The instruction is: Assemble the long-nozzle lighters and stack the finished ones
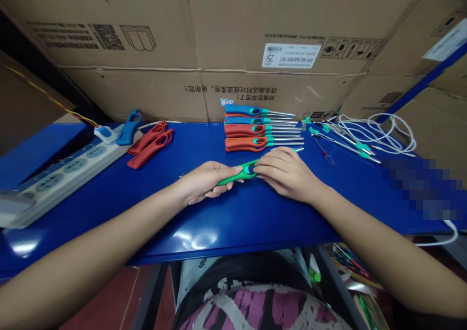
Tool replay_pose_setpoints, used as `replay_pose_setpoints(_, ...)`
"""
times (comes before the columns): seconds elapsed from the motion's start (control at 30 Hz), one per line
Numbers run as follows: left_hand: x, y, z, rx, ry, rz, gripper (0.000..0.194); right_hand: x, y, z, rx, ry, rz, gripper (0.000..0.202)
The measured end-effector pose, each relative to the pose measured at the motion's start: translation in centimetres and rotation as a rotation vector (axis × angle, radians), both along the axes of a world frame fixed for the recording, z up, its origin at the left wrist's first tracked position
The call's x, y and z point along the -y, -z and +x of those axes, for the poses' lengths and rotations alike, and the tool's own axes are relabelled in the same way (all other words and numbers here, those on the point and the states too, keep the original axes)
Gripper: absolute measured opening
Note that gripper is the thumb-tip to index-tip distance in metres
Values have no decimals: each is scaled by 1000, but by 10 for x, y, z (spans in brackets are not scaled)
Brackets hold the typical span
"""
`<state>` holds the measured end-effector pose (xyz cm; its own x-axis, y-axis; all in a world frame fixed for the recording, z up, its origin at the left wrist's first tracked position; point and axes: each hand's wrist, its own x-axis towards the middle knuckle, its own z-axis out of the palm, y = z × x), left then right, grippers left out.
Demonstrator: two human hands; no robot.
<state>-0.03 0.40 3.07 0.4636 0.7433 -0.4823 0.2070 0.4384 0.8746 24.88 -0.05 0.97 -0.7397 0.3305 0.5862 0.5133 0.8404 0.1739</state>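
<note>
A green long-nosed lighter [239,175] is held level between both hands over the blue table. My left hand [206,180] is closed round its handle, thumb on top near the teal trigger. The fingers of my right hand [286,174] close over the front end, where the handle meets the nozzle. Most of the nozzle is hidden behind that hand; a short metal tip shows past the knuckles. Just beyond my hands lies a stack of lighters [246,130] with blue, red and orange handles, metal nozzles pointing right.
At left are a white power strip [69,167], red handle shells [151,147] and a blue handle shell [129,127]. Loose metal nozzles [350,142], a small screwdriver [324,152] and a coiled white cable [383,133] lie at right. A cardboard wall [233,84] stands behind.
</note>
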Motion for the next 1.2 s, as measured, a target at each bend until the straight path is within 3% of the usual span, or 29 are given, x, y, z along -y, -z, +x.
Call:
replay_pose_setpoints(0.17,-14,-4,-12,-55,-24,81,28,-16,1,27,-28,358,-114,35)
replay_pose_setpoints(0.33,-21,-3,-19,-27,-1,64,29,-27,3,49,-22,459,-98,17)
replay_pose_setpoints(0.43,-20,-1,-19,-22,30,37,31,-24,0,44,34,419,-92,14)
replay_pose_setpoints(0.67,-11,5,-12,-70,129,1,40,-6,-2,13,93,140,-119,19)
replay_pose_setpoints(0.87,-10,5,-11,-96,156,41,46,-5,0,13,30,113,-269,19)
replay_pose_setpoints(1.2,-1,6,-7,9,154,-74,33,-1,11,9,-12,12,-192,19)
